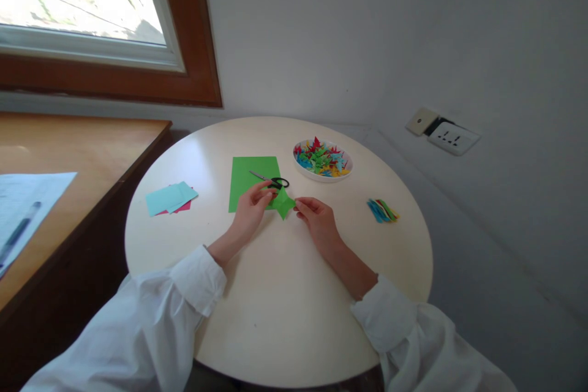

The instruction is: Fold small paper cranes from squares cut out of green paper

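left hand (252,207): my grip is closed, fingertips pinching one side of the green paper shape (283,203).
right hand (318,220): my grip pinches the opposite point of the same shape between thumb and fingers.
green paper shape: pointed, between my two hands, in front of the scissors (278,183).
scissors: black-handled, lying partly over the green sheet (242,181), near my left fingers.
bowl (324,179): white, filled with small multicoloured paper pieces (320,159), beyond my right hand.
light-blue papers (168,198): left side of the round table (275,306), overlapping pink paper (184,207).
coloured strips (383,211): bunched, table's right side.
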Tool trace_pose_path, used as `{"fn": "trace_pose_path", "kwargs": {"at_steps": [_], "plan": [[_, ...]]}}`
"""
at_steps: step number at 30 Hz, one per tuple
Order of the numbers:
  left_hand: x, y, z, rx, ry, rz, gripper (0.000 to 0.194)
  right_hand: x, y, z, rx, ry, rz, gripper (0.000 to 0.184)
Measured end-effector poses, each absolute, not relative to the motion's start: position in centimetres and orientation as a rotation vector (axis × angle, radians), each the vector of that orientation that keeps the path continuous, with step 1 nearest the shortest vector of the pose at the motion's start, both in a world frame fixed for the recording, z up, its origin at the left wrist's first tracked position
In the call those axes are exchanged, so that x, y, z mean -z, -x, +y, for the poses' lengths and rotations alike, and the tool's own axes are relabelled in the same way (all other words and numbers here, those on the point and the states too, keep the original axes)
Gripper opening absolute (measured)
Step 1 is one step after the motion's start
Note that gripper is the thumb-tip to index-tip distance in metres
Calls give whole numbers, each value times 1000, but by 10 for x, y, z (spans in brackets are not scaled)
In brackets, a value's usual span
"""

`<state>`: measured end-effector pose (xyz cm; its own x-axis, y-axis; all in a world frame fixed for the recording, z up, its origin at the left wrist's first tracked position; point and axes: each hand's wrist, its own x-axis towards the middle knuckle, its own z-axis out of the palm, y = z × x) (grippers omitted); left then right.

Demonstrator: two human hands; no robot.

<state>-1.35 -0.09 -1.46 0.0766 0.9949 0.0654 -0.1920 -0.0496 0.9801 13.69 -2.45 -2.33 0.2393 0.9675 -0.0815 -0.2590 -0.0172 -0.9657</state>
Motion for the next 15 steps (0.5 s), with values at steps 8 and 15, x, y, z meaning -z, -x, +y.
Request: {"fn": "trace_pose_path", "kwargs": {"at_steps": [8, 15], "plan": [[25, 16, -4, -1370, -1821, 1081, 30, 21, -140, -22, -1224, 1118, -658, 17], [23, 17, -5, -1337, -1972, 1146, 17, 21, -140, -23, -1247, 1095, -632, 20]]}}
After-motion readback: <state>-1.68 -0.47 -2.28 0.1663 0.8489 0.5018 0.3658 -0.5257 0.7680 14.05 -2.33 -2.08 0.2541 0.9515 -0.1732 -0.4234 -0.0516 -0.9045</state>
